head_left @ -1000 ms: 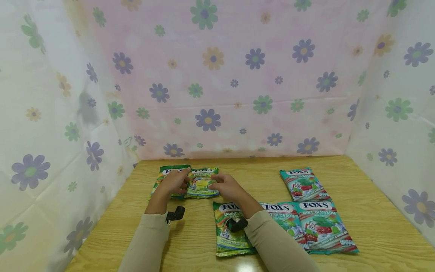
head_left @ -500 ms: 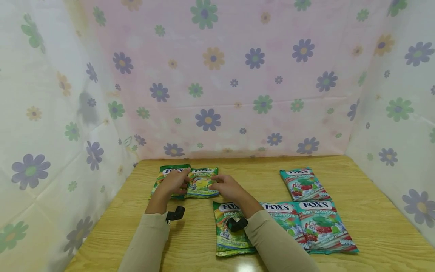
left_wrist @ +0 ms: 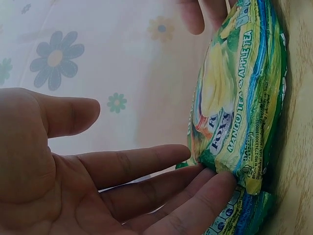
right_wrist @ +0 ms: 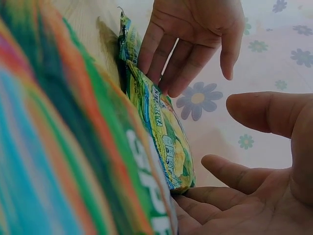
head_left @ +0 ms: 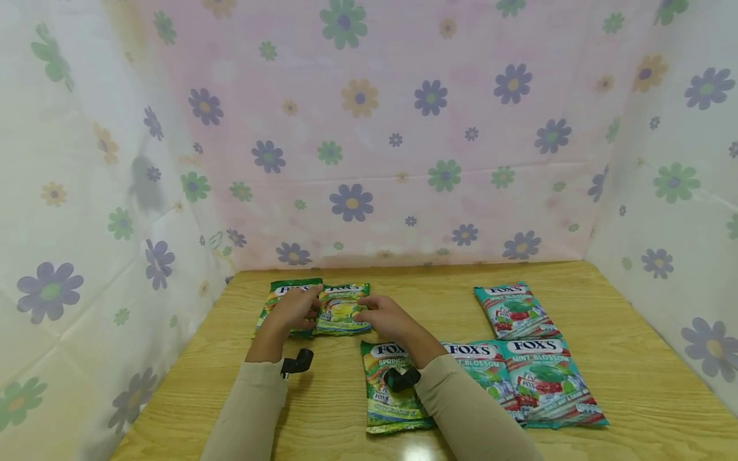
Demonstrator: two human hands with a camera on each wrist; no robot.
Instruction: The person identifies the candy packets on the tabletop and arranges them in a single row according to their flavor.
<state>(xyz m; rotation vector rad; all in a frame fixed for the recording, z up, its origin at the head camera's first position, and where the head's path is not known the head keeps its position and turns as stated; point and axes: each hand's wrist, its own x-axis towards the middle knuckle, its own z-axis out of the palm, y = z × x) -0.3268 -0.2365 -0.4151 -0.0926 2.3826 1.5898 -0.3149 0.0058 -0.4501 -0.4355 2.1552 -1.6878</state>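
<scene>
Two green Fox's Spring Tea candy bags lie side by side at the back left of the table. My left hand [head_left: 293, 310] reaches over the left candy bag [head_left: 278, 296]. Its fairly straight fingers touch the near left edge of the right-hand candy bag [left_wrist: 220, 107], as the left wrist view shows, with the thumb apart from it. At the opposite edge of that bag is my right hand [head_left: 393, 320]. In the right wrist view its extended fingers [right_wrist: 215, 198] meet the bag's end, and the thumb stands off. Neither hand curls round the bag.
Another green candy bag [head_left: 392, 410] lies under my right forearm, beside two teal Mint Blossom bags, one partly covered by the sleeve [head_left: 473, 410] and one at the right [head_left: 548, 384]. A third teal bag [head_left: 516, 310] lies behind them. Flowered cloth [head_left: 392, 211] walls the wooden table [head_left: 426, 288].
Both hands and all the bags keep their places. Only the head view has shifted very slightly.
</scene>
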